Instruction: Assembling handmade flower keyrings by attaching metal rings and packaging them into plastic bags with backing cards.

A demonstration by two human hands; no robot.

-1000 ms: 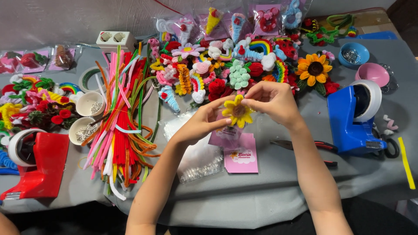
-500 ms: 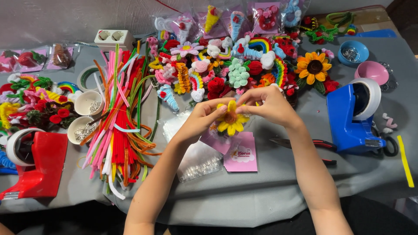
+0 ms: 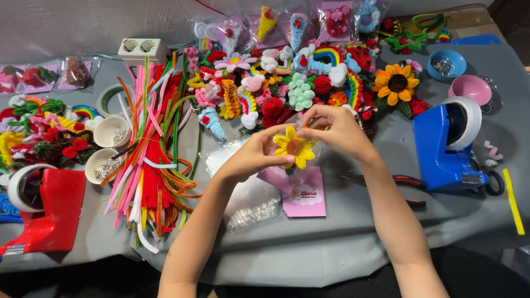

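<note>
Two hands are raised over the grey table (image 3: 342,243), above a stack of pink cards (image 3: 305,194). A yellow pipe-cleaner flower (image 3: 295,147) is pinched between them: left hand (image 3: 255,157) fingers closed on its lower petals, right hand (image 3: 335,129) fingertips closed at its top. A blue tape dispenser (image 3: 444,146) is seen to the right, a pipe-cleaner pile (image 3: 152,160) to the left.
</note>
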